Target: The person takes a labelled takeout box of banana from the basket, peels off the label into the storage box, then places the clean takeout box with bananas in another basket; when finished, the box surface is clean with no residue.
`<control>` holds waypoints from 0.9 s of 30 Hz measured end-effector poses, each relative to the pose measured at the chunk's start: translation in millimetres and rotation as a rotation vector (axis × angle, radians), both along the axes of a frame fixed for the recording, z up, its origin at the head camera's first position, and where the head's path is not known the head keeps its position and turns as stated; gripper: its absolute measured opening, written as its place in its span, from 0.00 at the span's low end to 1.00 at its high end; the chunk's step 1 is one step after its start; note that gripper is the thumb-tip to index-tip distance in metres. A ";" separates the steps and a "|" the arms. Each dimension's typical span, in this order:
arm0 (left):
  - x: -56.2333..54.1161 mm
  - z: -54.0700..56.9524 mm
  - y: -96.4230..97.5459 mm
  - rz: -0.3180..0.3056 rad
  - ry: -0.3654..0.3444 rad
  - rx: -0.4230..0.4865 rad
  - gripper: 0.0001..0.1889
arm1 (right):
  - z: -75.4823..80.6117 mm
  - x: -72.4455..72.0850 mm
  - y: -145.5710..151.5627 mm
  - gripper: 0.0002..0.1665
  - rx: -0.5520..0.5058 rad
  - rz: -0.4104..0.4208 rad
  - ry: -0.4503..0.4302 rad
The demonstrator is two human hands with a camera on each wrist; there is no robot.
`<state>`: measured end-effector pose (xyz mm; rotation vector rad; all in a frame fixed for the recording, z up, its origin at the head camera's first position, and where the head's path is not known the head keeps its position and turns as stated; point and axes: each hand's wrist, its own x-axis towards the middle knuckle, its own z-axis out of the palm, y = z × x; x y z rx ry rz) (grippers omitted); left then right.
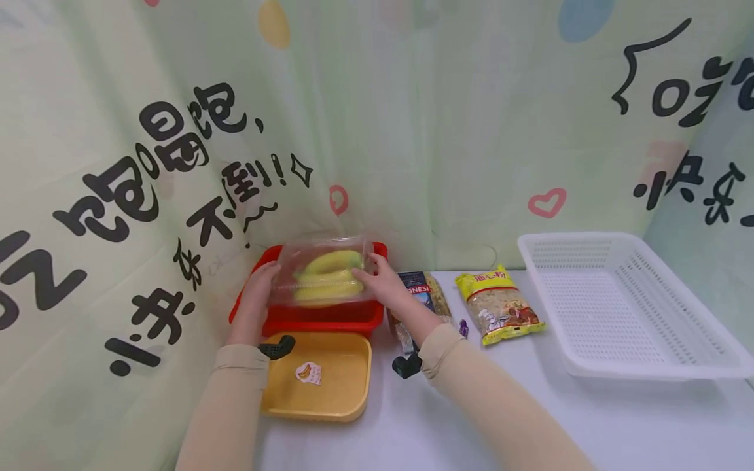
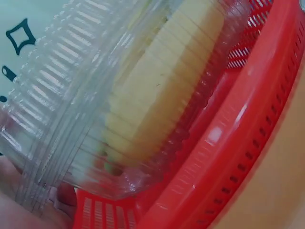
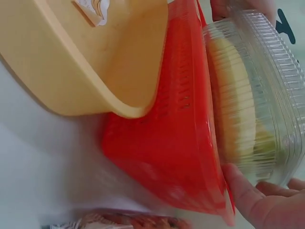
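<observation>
A clear ribbed plastic box (image 1: 287, 278) with yellow bananas (image 1: 330, 289) inside is held tilted by both hands over the red basket (image 1: 318, 325). My left hand (image 1: 257, 294) grips the box's left end; in the left wrist view its fingers are at the lower left corner, partly out of frame. On the opposite end, my right hand (image 1: 385, 282) holds the box, with the thumb along the near side and fingers at the edge. The right wrist view shows the box (image 3: 274, 86) along the basket's rim (image 3: 209, 124). How far it sits inside the basket is hard to tell.
A yellow bin (image 1: 344, 379) with a banana sticker (image 1: 309, 373) stands before the red basket. To the right lie a dark-labelled bag (image 1: 437, 296), a small purple item (image 1: 464, 328) and a yellow food bag (image 1: 501, 311). A white perforated basket (image 1: 601, 314) stands far right. A printed curtain hangs behind.
</observation>
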<state>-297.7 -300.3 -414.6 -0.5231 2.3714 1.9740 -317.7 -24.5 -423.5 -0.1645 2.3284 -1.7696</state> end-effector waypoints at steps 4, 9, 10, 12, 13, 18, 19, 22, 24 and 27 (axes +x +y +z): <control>-4.0 -6.7 -4.5 0.041 -0.002 -0.019 0.36 | -4.7 0.3 -6.6 0.48 0.027 -0.015 -0.011; -9.3 -15.0 -9.0 0.078 -0.025 -0.029 0.34 | -7.4 -0.5 -13.0 0.44 0.080 -0.040 0.024; -10.0 -16.5 -9.4 0.083 -0.024 -0.043 0.33 | -7.6 -0.7 -14.3 0.42 0.091 -0.046 0.028; -12.2 -19.6 -9.5 0.092 -0.015 -0.073 0.32 | -7.8 -1.5 -16.7 0.38 0.110 -0.068 0.033; -12.9 -20.8 -9.7 0.099 -0.014 -0.088 0.32 | -8.0 -2.2 -18.4 0.36 0.119 -0.078 0.038; -15.8 -27.1 -11.0 0.119 -0.013 -0.142 0.30 | -11.7 -6.2 -26.2 0.28 0.155 -0.098 0.073; -16.2 -28.4 -11.5 0.123 -0.015 -0.148 0.30 | -13.0 -6.9 -27.1 0.28 0.153 -0.091 0.076; -16.6 -30.9 -12.5 0.124 -0.040 -0.166 0.31 | -16.4 -7.6 -29.0 0.28 0.120 -0.064 0.055; -16.9 -31.6 -12.5 0.121 -0.051 -0.180 0.31 | -17.0 -5.9 -29.6 0.29 0.089 -0.050 0.014; -18.4 -31.9 -11.9 0.098 -0.058 -0.237 0.30 | -16.1 -3.8 -31.4 0.30 0.055 -0.046 -0.043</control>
